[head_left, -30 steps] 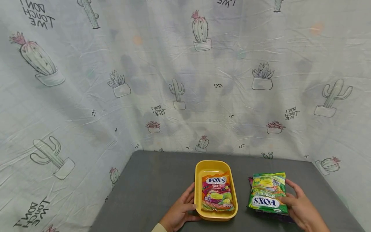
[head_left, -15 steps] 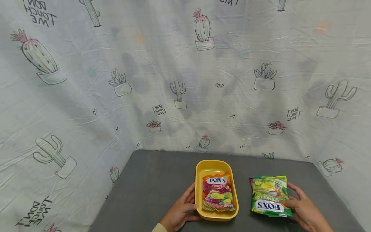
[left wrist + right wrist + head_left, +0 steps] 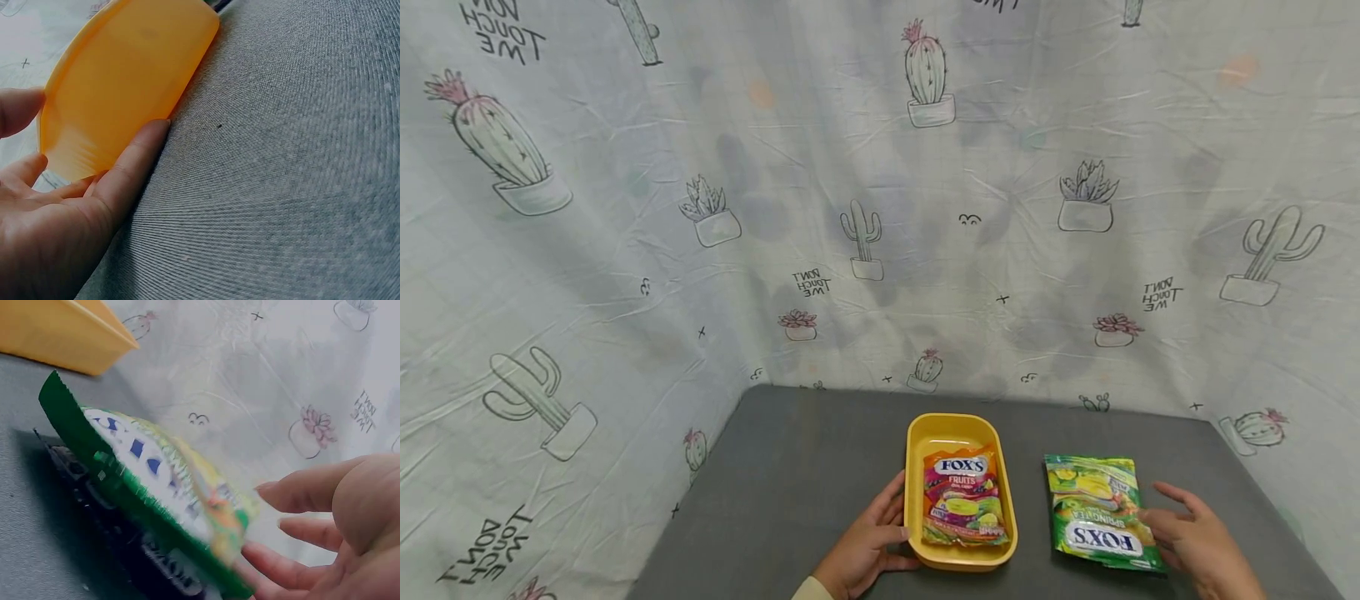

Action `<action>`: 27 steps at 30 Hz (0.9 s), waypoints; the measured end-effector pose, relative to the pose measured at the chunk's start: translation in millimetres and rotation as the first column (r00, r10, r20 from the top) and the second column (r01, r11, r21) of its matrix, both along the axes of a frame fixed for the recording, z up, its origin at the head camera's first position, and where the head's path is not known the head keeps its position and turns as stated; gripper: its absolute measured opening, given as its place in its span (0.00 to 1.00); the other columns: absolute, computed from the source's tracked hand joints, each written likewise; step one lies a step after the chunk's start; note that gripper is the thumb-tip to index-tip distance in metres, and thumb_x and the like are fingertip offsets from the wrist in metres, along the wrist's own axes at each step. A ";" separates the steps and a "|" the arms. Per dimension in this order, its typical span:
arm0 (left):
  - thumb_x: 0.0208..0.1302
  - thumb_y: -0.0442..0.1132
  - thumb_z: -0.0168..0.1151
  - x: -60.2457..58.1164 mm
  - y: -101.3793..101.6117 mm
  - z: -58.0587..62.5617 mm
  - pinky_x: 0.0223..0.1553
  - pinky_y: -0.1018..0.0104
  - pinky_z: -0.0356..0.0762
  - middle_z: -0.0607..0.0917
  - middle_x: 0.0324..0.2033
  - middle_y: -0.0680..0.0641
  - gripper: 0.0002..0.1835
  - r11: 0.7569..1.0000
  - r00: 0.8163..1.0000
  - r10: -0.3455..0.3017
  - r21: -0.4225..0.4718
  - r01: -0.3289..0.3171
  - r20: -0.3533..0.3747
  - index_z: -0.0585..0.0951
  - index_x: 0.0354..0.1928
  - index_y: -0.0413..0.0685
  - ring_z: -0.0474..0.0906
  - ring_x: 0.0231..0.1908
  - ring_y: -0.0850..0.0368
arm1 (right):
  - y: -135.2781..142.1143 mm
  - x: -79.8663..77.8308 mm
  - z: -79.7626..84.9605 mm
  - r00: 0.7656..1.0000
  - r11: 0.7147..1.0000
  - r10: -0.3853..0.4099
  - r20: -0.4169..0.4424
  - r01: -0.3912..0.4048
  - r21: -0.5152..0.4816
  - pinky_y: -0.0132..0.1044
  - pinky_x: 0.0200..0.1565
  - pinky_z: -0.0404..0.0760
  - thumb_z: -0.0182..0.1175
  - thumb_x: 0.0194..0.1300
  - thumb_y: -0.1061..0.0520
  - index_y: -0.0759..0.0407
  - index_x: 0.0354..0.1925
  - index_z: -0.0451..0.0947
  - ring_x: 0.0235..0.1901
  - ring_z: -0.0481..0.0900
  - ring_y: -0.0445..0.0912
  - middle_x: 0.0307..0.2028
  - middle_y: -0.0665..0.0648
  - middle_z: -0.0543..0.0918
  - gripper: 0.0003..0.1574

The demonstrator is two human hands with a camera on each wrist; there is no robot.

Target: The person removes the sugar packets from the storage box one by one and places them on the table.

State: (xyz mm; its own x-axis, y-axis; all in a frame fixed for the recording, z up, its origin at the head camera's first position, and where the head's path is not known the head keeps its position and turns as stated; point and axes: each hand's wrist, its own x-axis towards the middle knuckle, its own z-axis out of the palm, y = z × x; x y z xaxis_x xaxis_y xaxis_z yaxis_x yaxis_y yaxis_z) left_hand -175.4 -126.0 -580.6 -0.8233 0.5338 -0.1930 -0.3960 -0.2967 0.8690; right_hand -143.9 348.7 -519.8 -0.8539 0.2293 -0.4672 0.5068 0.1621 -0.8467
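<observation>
A yellow plastic tray [image 3: 961,562] sits on the table with an orange and purple Fox's Fruits candy bag [image 3: 964,500] lying in it. My left hand [image 3: 868,537] rests against the tray's left outer wall; in the left wrist view its fairly straight fingers touch the yellow side [image 3: 134,75]. Right of the tray lies a green Fox's Spring Tea candy bag [image 3: 1097,512], its print upside down. Beneath it, the right wrist view shows a dark Fox's bag [image 3: 144,550], mostly covered. My right hand [image 3: 1198,533] is at the green bag's right edge, fingers spread and holding nothing.
The grey table [image 3: 805,450] reaches back to a pale curtain [image 3: 880,167] printed with cacti, which hangs behind it and at both sides. A strip of tabletop separates the tray from the bags.
My right hand has lowered the green bag onto the dark one, let it go and drawn slightly right. The bag has turned a little. The left hand and tray have stayed put.
</observation>
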 end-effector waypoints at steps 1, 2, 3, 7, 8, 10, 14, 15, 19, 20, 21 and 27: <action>0.77 0.28 0.57 0.1 -0.1 0.2 0.52 0.30 0.81 0.56 0.84 0.35 0.47 1.000 1.000 0.000 -0.001 0.000 0.001 0.48 0.90 0.55 0.71 0.71 0.34 | 0.0 0.8 1.9 1.000 0.999 0.011 0.008 -0.011 0.050 0.57 0.44 0.85 0.65 0.79 0.54 0.77 0.83 0.39 0.47 0.82 0.71 0.59 0.86 0.70 0.58; 0.77 0.28 0.57 0.1 -0.1 0.3 0.52 0.30 0.81 0.56 0.84 0.35 0.47 1.000 1.000 0.000 -0.001 0.000 0.002 0.48 0.90 0.55 0.71 0.71 0.34 | -0.3 1.3 3.8 1.000 0.997 0.016 0.009 -0.017 0.079 0.61 0.48 0.84 0.65 0.80 0.51 0.77 0.83 0.40 0.54 0.79 0.75 0.62 0.88 0.67 0.59; 0.77 0.28 0.57 0.1 -0.1 0.4 0.52 0.30 0.81 0.56 0.84 0.35 0.47 1.000 1.000 0.001 -0.002 -0.001 0.002 0.48 0.90 0.55 0.71 0.71 0.34 | -0.9 1.6 5.8 0.999 0.994 0.031 0.007 -0.032 0.108 0.63 0.50 0.83 0.64 0.80 0.48 0.78 0.83 0.41 0.58 0.75 0.78 0.65 0.89 0.64 0.58; 0.77 0.28 0.56 0.3 -0.2 0.8 0.52 0.30 0.81 0.56 0.84 0.35 0.47 1.000 1.000 0.001 -0.002 -0.001 0.001 0.47 0.90 0.55 0.71 0.71 0.34 | -6.1 1.1 13.0 0.996 0.984 0.082 -0.022 -0.078 0.158 0.64 0.52 0.82 0.61 0.82 0.43 0.80 0.82 0.44 0.61 0.76 0.77 0.69 0.89 0.62 0.57; 0.77 0.28 0.57 0.3 -0.2 0.7 0.52 0.30 0.81 0.56 0.84 0.35 0.47 1.000 1.000 0.002 -0.002 -0.002 0.001 0.47 0.90 0.55 0.71 0.71 0.34 | -8.1 1.2 14.7 0.995 0.982 0.095 -0.030 -0.089 0.166 0.62 0.51 0.83 0.60 0.83 0.43 0.80 0.82 0.44 0.60 0.76 0.76 0.68 0.89 0.63 0.57; 0.77 0.29 0.57 0.2 -0.4 0.1 0.52 0.29 0.81 0.56 0.84 0.35 0.47 1.000 1.000 0.001 -0.001 -0.001 0.001 0.47 0.90 0.55 0.71 0.72 0.34 | -12.9 1.6 17.9 0.992 0.978 0.116 -0.047 -0.105 0.183 0.61 0.50 0.84 0.59 0.84 0.42 0.80 0.81 0.43 0.59 0.78 0.74 0.67 0.89 0.65 0.57; 0.77 0.29 0.57 -0.2 -0.5 -1.8 0.53 0.29 0.80 0.56 0.84 0.35 0.47 1.000 1.000 0.001 0.000 -0.001 -0.001 0.48 0.90 0.55 0.70 0.72 0.34 | -22.7 1.7 24.6 0.984 0.974 0.154 -0.088 -0.137 0.179 0.60 0.52 0.84 0.57 0.85 0.43 0.80 0.82 0.39 0.57 0.81 0.69 0.67 0.87 0.68 0.57; 0.77 0.29 0.57 -0.3 -0.6 -2.0 0.53 0.29 0.80 0.56 0.84 0.35 0.47 1.000 1.000 0.001 0.000 -0.001 0.000 0.48 0.90 0.55 0.70 0.72 0.34 | -24.9 1.1 26.1 0.983 0.976 0.159 -0.096 -0.142 0.163 0.61 0.53 0.84 0.57 0.86 0.43 0.79 0.83 0.38 0.57 0.82 0.67 0.66 0.86 0.69 0.58; 0.77 0.29 0.57 -0.2 -0.6 -1.8 0.53 0.29 0.80 0.56 0.84 0.35 0.47 1.000 1.000 0.003 -0.003 -0.003 -0.002 0.47 0.90 0.55 0.70 0.72 0.34 | -33.1 -1.6 32.4 0.979 0.987 0.159 -0.127 -0.153 0.060 0.58 0.54 0.84 0.57 0.85 0.41 0.74 0.85 0.33 0.57 0.85 0.61 0.67 0.83 0.71 0.60; 0.77 0.29 0.57 -0.1 -0.6 -1.4 0.53 0.29 0.80 0.56 0.84 0.35 0.47 1.000 1.000 0.004 -0.005 -0.004 -0.004 0.47 0.90 0.55 0.71 0.72 0.34 | -35.2 -1.8 34.0 0.979 0.988 0.154 -0.132 -0.151 0.029 0.58 0.54 0.85 0.57 0.85 0.41 0.73 0.85 0.33 0.57 0.85 0.60 0.67 0.83 0.71 0.61; 0.76 0.29 0.57 0.0 -0.5 -1.1 0.53 0.29 0.80 0.56 0.84 0.35 0.48 1.000 1.000 0.005 -0.007 -0.005 -0.006 0.47 0.90 0.55 0.71 0.71 0.34 | -37.5 -2.0 35.5 0.980 0.989 0.147 -0.136 -0.147 0.006 0.57 0.53 0.86 0.58 0.85 0.40 0.72 0.86 0.33 0.57 0.86 0.59 0.68 0.82 0.70 0.61; 0.76 0.29 0.58 0.9 -0.1 0.1 0.53 0.29 0.80 0.56 0.84 0.34 0.48 1.000 1.000 0.009 -0.015 -0.010 -0.008 0.48 0.90 0.54 0.70 0.72 0.34 | -49.0 2.3 41.7 0.975 0.978 0.145 -0.169 -0.168 -0.128 0.56 0.54 0.85 0.54 0.87 0.43 0.68 0.87 0.35 0.58 0.86 0.57 0.67 0.71 0.78 0.55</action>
